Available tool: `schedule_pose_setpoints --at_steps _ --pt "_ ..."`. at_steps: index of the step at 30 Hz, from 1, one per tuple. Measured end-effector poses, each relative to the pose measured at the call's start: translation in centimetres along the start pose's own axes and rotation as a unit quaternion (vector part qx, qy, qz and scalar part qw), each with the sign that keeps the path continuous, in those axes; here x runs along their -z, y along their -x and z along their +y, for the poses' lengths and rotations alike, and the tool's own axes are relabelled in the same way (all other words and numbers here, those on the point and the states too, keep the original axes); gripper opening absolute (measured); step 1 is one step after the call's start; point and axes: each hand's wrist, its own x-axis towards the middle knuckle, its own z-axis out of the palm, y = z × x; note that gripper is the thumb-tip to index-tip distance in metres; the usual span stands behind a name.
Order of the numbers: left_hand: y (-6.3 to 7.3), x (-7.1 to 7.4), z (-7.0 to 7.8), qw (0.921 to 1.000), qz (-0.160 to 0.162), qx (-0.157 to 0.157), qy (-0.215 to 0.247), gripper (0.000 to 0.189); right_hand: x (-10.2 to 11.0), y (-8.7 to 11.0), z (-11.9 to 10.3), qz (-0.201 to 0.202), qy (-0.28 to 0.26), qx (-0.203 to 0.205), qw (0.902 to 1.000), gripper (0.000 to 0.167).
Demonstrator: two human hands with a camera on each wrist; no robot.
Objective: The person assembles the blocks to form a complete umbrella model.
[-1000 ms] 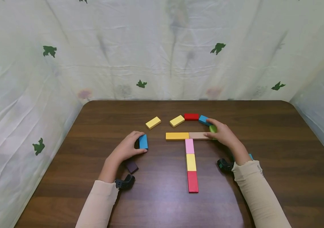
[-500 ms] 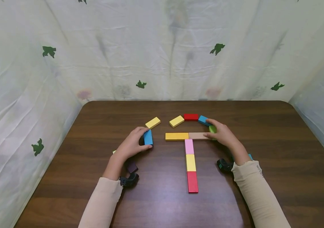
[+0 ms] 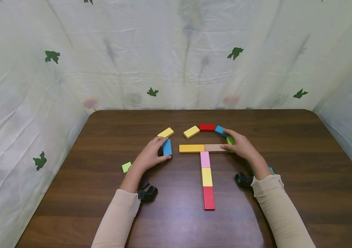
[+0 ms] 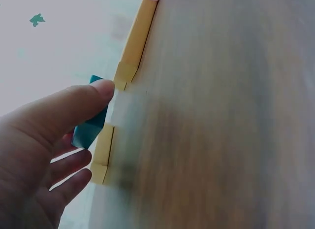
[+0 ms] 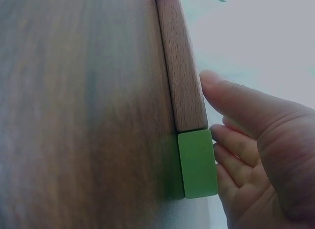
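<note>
Left hand [image 3: 148,155] pinching the blue, apparently wooden rectangular block [image 3: 167,147] left of the orange-yellow rectangular block [image 3: 192,148], right hand [image 3: 242,147] with thumb and fingers apart, we should keep our grip level and nudge nothing.

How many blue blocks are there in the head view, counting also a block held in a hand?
3: the held block in the left hand, the far block by the right hand, and a mostly covered block at the right sleeve. The arms may hide others.
</note>
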Motion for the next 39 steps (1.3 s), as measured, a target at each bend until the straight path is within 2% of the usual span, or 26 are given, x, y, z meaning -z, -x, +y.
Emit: schedule_pose_setpoints --at_steps 10,39 --pt "-1.0 -1.0 0.1 0.9998 -0.018 0.006 0.006 0.067 0.0 -0.1 0.1 -0.002 0.004 -0.011 0.9999 0.069" --pt "-1.9 -2.0 0.4 0.9993 -0.032 0.002 0.019 0.067 -0.2 -0.2 0.3 -0.004 -0.007 -0.016 0.9998 0.069"
